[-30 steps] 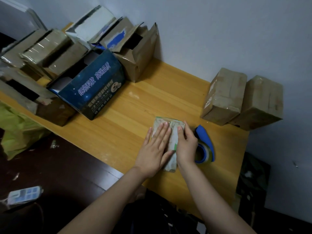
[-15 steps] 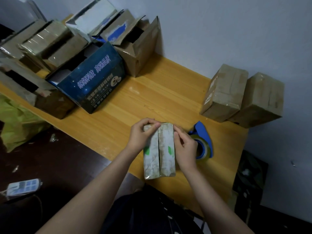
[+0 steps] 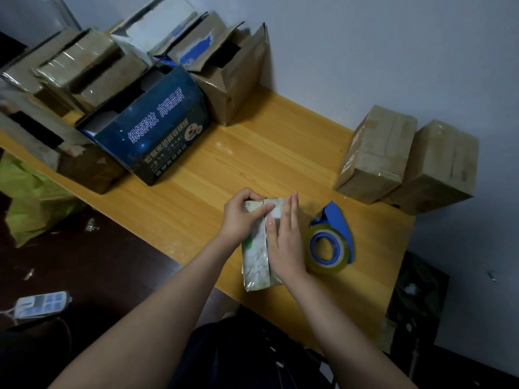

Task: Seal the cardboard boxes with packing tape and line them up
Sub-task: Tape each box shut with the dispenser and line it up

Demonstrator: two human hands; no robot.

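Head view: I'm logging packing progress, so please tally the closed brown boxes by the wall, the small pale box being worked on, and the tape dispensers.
Closed brown boxes: 2
Small pale box: 1
Tape dispenser: 1
Total: 4

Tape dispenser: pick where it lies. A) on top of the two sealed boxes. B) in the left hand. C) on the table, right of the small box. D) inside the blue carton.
C: the tape dispenser lies on the table to the right of the small box, while the left hand and the right hand are both on that box.
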